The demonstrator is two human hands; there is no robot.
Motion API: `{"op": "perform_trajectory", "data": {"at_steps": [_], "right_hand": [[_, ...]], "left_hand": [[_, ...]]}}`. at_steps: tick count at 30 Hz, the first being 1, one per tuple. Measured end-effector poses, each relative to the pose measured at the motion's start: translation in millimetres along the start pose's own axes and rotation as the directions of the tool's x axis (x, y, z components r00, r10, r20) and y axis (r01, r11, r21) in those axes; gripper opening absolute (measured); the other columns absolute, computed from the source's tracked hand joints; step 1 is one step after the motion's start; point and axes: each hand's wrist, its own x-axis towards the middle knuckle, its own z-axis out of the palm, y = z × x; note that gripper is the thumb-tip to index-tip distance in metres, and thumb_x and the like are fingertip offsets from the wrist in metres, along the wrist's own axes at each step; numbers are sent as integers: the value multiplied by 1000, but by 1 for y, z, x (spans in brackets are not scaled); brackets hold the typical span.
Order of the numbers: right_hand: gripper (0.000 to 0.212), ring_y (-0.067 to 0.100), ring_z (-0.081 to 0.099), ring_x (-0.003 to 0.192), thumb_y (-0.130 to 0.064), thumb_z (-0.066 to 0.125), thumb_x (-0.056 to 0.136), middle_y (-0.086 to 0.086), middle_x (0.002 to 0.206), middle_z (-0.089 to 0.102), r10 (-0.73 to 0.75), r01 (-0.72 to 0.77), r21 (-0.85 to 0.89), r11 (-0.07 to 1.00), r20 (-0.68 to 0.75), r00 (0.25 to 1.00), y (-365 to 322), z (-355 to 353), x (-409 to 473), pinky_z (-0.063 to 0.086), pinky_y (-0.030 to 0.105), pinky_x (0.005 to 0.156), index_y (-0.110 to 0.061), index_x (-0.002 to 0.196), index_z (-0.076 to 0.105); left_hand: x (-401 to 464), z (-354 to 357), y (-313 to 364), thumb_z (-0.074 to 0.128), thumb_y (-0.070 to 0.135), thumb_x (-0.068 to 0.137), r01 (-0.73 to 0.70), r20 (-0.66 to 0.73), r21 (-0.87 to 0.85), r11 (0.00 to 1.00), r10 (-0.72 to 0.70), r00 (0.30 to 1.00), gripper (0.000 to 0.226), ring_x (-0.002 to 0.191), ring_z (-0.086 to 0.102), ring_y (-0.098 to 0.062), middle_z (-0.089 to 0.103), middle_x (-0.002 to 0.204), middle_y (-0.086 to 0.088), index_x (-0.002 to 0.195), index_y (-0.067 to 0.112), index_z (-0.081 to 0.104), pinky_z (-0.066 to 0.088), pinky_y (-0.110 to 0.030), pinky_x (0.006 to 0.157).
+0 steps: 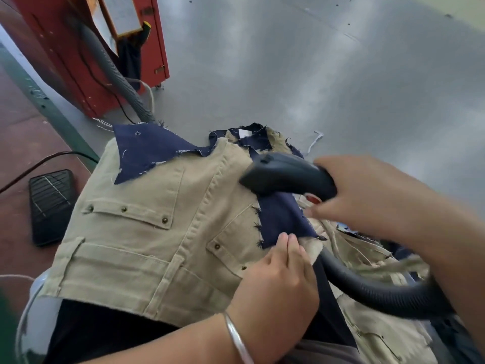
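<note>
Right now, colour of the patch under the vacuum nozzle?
Navy blue patch, clearest in head view.

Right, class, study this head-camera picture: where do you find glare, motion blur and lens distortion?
Head view: pale glare streaks cross the grey table; the right hand gripping the black nozzle is motion-blurred; the left hand holding the khaki garment looks sharper; the wide lens makes the red cabinet lean, and the frame's bottom-left corner is out of focus.

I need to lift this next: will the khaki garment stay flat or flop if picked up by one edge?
Probably floppy: the khaki garment drapes and folds over its support. Its thick seams and studs suggest some weight. The navy patch frays at its edges, so it may shed threads.
</note>
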Motion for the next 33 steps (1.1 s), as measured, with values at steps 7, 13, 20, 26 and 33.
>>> {"op": "perform_trajectory", "data": {"at_steps": [7,13,20,26,33], "right_hand": [[31,30,62,68,-23,75,80,5,71,55,17,-18,-3,1000,-150,989,-13,-17,72,59,42,72,-10,104,60],[27,7,59,37,-38,79,71,-12,53,64,-10,38,180,983,-157,988,22,-32,8,42,25,34,-27,80,56],[34,-5,42,57,-53,73,73,-10,60,52,6,4,-178,984,56,998,11,-7,-33,30,21,51,-38,74,42],[32,0,48,50,-35,75,78,-9,64,53,-114,122,-168,978,58,992,-14,-20,17,31,21,40,-29,74,43],[27,28,67,50,-24,80,79,11,64,64,-50,64,68,996,-187,981,-1,-43,55,59,41,51,-16,84,55]], "left_hand": [[-3,-2,1,40,7,74,-36,48,-42,998,38,998,42,94,70,-19,73,97,-9,93,10,77,57,-22,65],[-2,2,-2,39,3,81,-47,0,-43,998,47,999,40,94,70,-17,74,97,-8,91,11,77,56,-21,67],[-2,4,5,30,2,85,16,30,-35,999,-15,999,49,88,71,-15,74,97,-7,93,10,77,52,-21,59],[-3,1,3,33,3,84,-22,50,-7,1000,22,998,46,91,70,-16,73,101,-7,97,11,77,55,-21,67],[-6,-2,3,28,-1,84,-1,33,-17,1000,2,999,53,91,70,-13,73,100,-4,95,14,77,54,-20,69]]}}
